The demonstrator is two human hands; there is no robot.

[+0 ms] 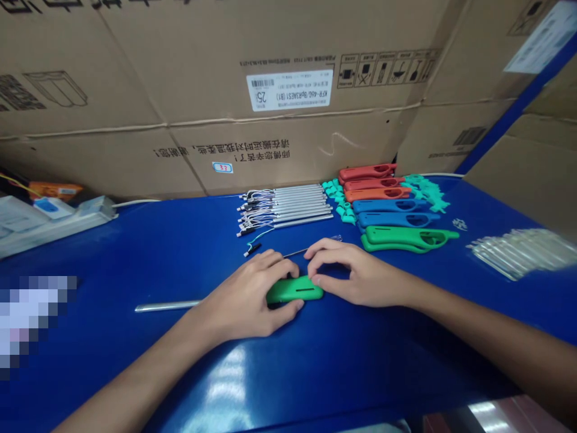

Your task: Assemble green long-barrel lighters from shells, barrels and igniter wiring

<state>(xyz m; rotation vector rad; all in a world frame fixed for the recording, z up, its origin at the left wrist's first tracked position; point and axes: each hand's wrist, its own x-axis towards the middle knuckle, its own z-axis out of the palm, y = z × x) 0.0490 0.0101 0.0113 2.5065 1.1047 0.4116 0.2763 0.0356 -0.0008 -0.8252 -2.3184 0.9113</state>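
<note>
A green plastic handle shell (295, 290) lies flat on the blue table (180, 252), and both my hands press on it. My left hand (252, 294) wraps its fingers over the shell's left end. My right hand (356, 272) pinches the shell's right end with curled fingers. A metal tube (166, 307) sticks out to the left from under my left hand. A thin rod with a black wired tip (270, 248) lies just behind my fingers.
Behind lie a row of metal tubes with wires (288, 207), stacked red, orange, blue and green handle shells (392, 207), small teal parts (426, 191), and clear sleeves (518, 252) at right. Cardboard boxes (270, 90) wall the back. A power strip (58, 219) sits at left.
</note>
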